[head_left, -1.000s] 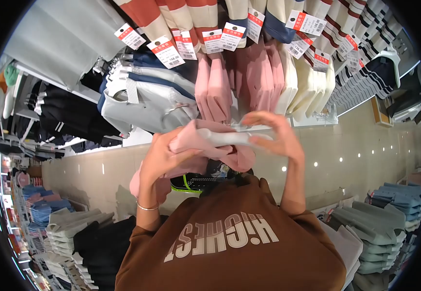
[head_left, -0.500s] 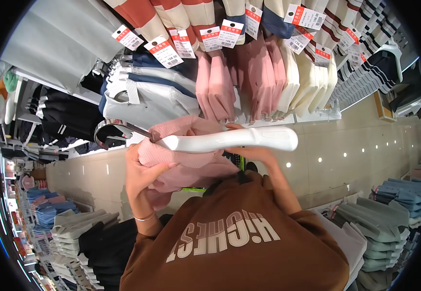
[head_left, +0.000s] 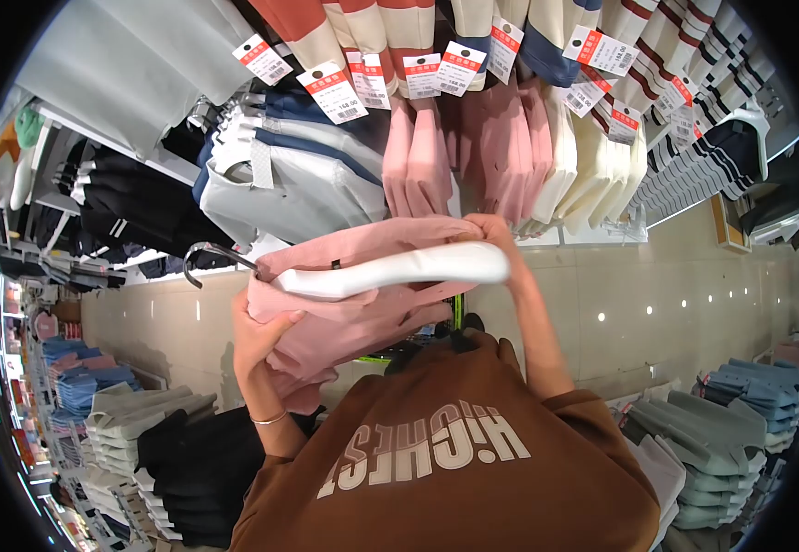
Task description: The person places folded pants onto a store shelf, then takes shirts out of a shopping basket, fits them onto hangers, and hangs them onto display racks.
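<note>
The left hand (head_left: 259, 339) had its grip closed on a soft pink knit garment (head_left: 326, 322), thumb on top, near the curved metal hook (head_left: 219, 248) of a glossy white hanger (head_left: 399, 269). The right hand (head_left: 493, 232) pinched the garment's far edge, its grip closed beside the hanger's broad end. The hanger lay across the garment's opening, between the hands and above the brown printed sweatshirt (head_left: 454, 442). Beyond hung folded pink clothes (head_left: 418, 170) and light grey tops (head_left: 298, 189).

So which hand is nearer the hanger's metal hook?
Left. The left hand grips the pink garment just below the hook; the right hand is by the hanger's far end.
</note>
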### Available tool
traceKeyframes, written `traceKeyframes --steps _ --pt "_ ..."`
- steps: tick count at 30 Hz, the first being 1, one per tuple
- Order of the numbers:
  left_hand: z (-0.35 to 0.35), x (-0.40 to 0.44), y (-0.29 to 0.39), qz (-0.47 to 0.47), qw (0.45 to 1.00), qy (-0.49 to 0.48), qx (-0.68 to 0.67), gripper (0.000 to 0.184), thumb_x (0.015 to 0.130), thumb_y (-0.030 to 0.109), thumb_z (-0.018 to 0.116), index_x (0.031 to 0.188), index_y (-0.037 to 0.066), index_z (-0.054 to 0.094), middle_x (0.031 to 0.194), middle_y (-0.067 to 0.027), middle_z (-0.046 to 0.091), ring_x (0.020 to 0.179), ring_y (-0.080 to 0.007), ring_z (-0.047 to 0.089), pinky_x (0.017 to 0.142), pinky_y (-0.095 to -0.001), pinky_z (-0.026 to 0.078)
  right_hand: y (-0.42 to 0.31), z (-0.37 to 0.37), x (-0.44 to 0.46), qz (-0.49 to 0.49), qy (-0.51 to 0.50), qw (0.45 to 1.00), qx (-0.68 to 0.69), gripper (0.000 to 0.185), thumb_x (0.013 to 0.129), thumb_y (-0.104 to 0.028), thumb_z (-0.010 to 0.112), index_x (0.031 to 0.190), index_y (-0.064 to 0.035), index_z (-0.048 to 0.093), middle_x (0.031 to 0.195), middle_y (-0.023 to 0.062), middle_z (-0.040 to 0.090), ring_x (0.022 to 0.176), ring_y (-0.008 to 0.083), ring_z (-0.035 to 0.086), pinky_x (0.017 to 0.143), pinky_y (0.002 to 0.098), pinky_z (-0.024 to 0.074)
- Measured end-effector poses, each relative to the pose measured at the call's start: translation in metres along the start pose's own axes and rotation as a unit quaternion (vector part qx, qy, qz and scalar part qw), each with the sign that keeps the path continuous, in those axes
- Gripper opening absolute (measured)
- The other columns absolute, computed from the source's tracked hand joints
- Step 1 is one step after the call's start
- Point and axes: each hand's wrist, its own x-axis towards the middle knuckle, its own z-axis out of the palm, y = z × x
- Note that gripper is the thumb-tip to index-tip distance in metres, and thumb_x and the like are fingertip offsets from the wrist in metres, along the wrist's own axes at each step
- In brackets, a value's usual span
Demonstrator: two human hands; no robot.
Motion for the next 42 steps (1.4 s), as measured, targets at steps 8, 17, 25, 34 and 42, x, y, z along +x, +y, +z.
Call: traceKeyframes --steps 8,17,25,34,42 --pt "-0.009 0.001 -0.008 -0.067 0.993 -0.028 0.096 0.024 0.068 0.005 0.073 0.087 -0.005 0.062 0.078 -0.0048 0.064 0.068 -0.0080 0.056 0.063 -0.0231 0.047 -0.068 -0.011 -0.021 -0.005 0.039 0.994 -0.099 0.007 0.076 0.001 0.061 0.083 0.0022 0.064 0.068 0.0023 0.062 0.062 0.0041 0.054 0.054 0.0210 0.0428" --pt "0.061 0.032 -0.014 0.004 1.000 -0.004 -0.020 0.020 0.075 0.004 0.068 0.091 -0.006 0.063 0.081 -0.0041 0.065 0.072 -0.0080 0.058 0.064 -0.0232 0.048 -0.118 0.094 -0.060 -0.237 -0.054 0.921 -0.304 0.012 0.068 -0.006 0.063 0.079 -0.0030 0.058 0.064 0.0099 0.047 0.060 0.0248 0.054 0.058 0.0379 0.0418" --pt "0.086 0.033 -0.009 0.005 0.995 -0.060 -0.078 0.019 0.075 -0.003 0.064 0.094 -0.005 0.063 0.083 -0.0050 0.066 0.074 -0.0081 0.059 0.066 -0.0225 0.048 -0.113 0.097 -0.057 -0.177 -0.077 0.963 -0.189 0.023 0.073 -0.003 0.065 0.093 0.0007 0.056 0.094 0.0110 0.054 0.088 0.0249 0.057 0.077 0.0328 0.0476" --pt "0.073 0.027 0.006 0.010 0.992 -0.114 -0.055 0.024 0.073 -0.003 0.068 0.097 -0.004 0.062 0.088 -0.0047 0.064 0.077 -0.0088 0.059 0.069 -0.0229 0.048 -0.109 0.078 -0.044 -0.118 0.011 0.965 -0.232 0.037 0.066 -0.005 0.072 0.099 -0.0012 0.054 0.094 0.0114 0.058 0.080 0.0273 0.060 0.064 0.0372 0.0475" --pt "0.049 0.030 0.035 0.105 0.972 -0.193 0.086 0.023 0.066 0.004 0.073 0.087 -0.003 0.065 0.071 -0.0056 0.065 0.064 -0.0065 0.056 0.060 -0.0223 0.045 -0.142 0.058 -0.029 -0.189 -0.098 0.881 -0.422 0.045 0.064 -0.035 0.075 0.084 0.0009 0.056 0.070 0.0193 0.056 0.065 0.0373 0.053 0.061 0.0431 0.0409"
